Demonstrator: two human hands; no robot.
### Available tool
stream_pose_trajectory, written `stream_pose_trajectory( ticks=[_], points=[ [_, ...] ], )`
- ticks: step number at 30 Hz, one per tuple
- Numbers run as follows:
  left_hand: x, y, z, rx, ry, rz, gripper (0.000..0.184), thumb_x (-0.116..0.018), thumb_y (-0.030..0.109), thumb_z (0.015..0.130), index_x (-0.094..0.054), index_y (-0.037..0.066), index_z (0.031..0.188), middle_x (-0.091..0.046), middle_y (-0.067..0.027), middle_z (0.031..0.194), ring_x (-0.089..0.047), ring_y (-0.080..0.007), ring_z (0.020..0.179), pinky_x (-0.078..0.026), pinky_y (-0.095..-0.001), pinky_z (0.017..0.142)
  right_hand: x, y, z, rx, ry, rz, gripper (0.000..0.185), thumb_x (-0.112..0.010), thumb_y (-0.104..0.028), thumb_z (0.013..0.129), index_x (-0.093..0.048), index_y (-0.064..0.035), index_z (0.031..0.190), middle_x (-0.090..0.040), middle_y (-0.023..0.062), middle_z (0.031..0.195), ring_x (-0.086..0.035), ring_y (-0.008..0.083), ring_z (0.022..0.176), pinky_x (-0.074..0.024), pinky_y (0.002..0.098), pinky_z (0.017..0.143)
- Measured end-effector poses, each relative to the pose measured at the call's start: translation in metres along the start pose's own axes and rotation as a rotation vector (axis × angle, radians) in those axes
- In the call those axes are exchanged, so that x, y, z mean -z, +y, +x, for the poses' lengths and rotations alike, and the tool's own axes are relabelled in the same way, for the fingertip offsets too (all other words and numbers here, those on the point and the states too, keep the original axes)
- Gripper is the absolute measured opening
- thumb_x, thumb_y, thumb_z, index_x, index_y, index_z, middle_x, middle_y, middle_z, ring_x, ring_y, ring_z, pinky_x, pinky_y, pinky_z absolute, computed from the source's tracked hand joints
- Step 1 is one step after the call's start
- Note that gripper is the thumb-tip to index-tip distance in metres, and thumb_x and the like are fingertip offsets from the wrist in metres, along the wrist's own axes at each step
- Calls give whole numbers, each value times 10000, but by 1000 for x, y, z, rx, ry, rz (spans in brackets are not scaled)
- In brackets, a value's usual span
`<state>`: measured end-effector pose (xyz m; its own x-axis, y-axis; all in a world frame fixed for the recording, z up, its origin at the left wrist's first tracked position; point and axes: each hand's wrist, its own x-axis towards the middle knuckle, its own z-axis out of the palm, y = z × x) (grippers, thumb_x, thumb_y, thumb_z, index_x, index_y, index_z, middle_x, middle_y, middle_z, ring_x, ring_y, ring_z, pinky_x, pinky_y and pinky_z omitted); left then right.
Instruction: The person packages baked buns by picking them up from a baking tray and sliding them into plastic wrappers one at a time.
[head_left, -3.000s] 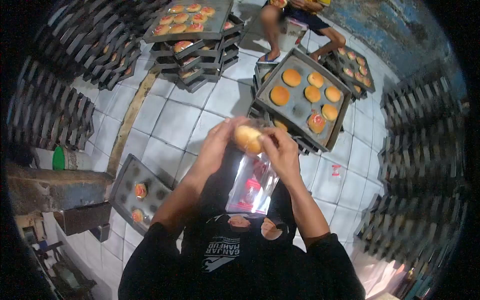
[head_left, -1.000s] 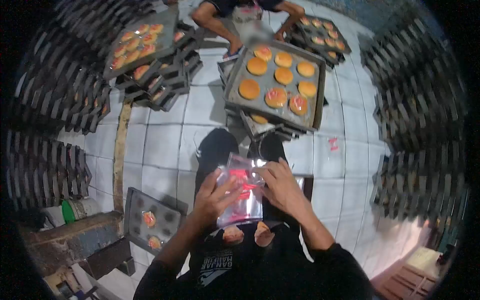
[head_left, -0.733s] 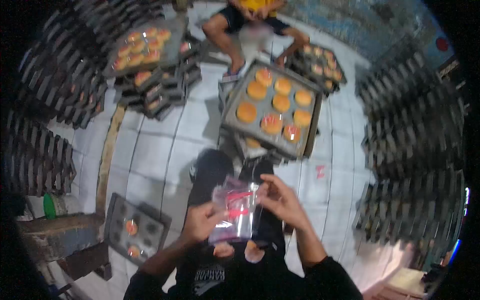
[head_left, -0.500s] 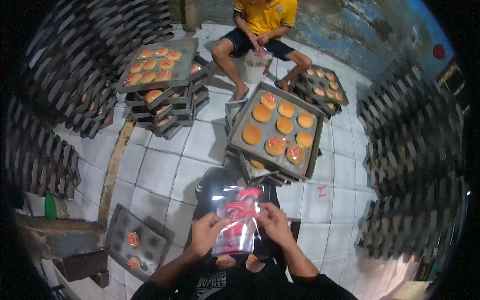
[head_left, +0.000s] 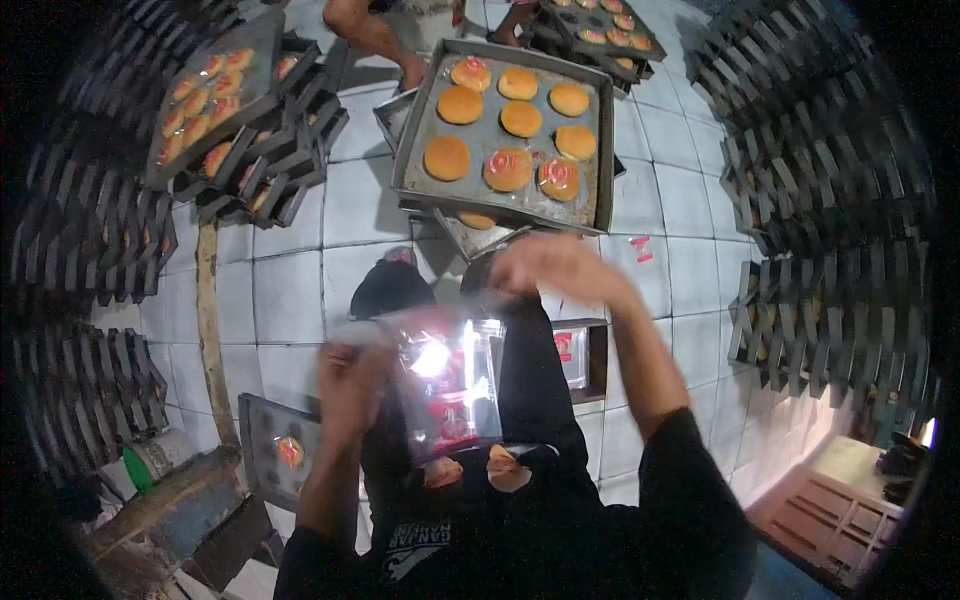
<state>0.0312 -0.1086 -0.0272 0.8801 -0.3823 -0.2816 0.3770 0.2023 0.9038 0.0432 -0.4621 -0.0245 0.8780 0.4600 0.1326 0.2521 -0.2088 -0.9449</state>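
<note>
A stack of clear plastic bags (head_left: 450,395) with red print lies across my lap, bright with glare. My left hand (head_left: 352,390) is closed on the left edge of the bags, slightly blurred. My right hand (head_left: 560,270) is out past the bags, near the front edge of a metal tray (head_left: 425,195); motion smears its fingers, so whether it holds anything is hard to see. Round golden buns (head_left: 521,119) sit on that tray, some of them in clear wrappers with red print.
A small dark box (head_left: 597,360) holding red-printed plastic stands right of my leg. Tray stacks with wrapped buns (head_left: 197,98) stand far left and far right. A low tray (head_left: 262,440) with a wrapped bun lies left. Another person's leg (head_left: 375,35) shows ahead. Stacked trays line both sides.
My right hand has left the bags and moved forward and up. My left hand stays at the bags, now further left. The view has tilted down, so the person ahead is mostly out of frame.
</note>
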Motion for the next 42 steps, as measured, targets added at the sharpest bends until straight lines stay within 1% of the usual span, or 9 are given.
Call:
stream_pose_trajectory(
  ticks=[1,4,9,13,16,25,32,37,42],
  points=[
    [-1,5,16,-73,79,-40,179,-624,135,996,-629,-1,1113,-682,-72,805,-660,-157,665,-573,-291,629,26,50,5,-343,252,203,382,-599,-376,1025,-698,-7,1031,-723,72,944,-671,155,862,-549,323,792],
    [1,9,44,-47,279,-232,134,-603,151,1014,-623,18,1021,-668,-55,803,-617,-136,626,-532,-288,583,151,189,25,-409,567,-523,423,-600,-361,1016,-678,19,1185,-741,130,1011,-701,207,900,-550,344,821],
    [-3,-11,58,48,459,-80,182,-559,187,1048,-632,20,1065,-678,-36,872,-578,-100,679,-456,-258,577,238,348,31,-756,517,-783,510,-612,-441,980,-642,14,1209,-714,227,1132,-691,330,1032,-527,420,868],
    [-15,3,64,47,439,-72,187,-565,191,1045,-643,21,1054,-666,-30,880,-575,-105,687,-465,-258,602,225,300,53,-836,656,-578,709,-829,-458,786,-614,36,1247,-719,207,1126,-695,295,1019,-547,385,883],
    [-17,-1,68,5,454,-74,190,-571,202,1042,-647,28,1049,-649,-22,826,-570,-108,659,-472,-262,601,193,220,70,-1050,277,-806,704,-890,-397,715,-643,6,1237,-733,175,1093,-703,265,979,-555,371,889],
    [-3,-20,58,-95,268,-151,230,-601,250,1026,-644,24,1036,-663,-65,765,-569,-133,595,-450,-258,560,125,134,-9,-428,889,249,481,-765,-164,895,-576,-24,1314,-693,82,1173,-668,194,1058,-542,372,932],
    [-7,0,55,-104,171,-237,267,-550,279,1035,-582,21,1097,-677,-171,1087,-683,-245,958,-573,-362,773,66,-5,-7,-214,674,1144,511,-729,-184,928,-509,-51,1370,-637,93,1252,-638,272,1168,-559,528,989],
    [32,-27,102,-75,216,-203,260,-604,247,1006,-592,34,1156,-660,-198,1233,-672,-263,1101,-578,-390,820,-16,-97,20,-140,680,748,443,-742,-168,920,-549,-39,1297,-648,98,1223,-644,257,1150,-547,431,987],
    [-23,5,91,-78,162,-421,289,-670,273,968,-635,31,1123,-698,-106,1099,-686,-237,1047,-584,-410,782,-119,-77,19,397,485,-551,403,-737,104,729,-605,-26,1087,-623,166,1147,-636,337,1091,-526,421,959]
  ],
)
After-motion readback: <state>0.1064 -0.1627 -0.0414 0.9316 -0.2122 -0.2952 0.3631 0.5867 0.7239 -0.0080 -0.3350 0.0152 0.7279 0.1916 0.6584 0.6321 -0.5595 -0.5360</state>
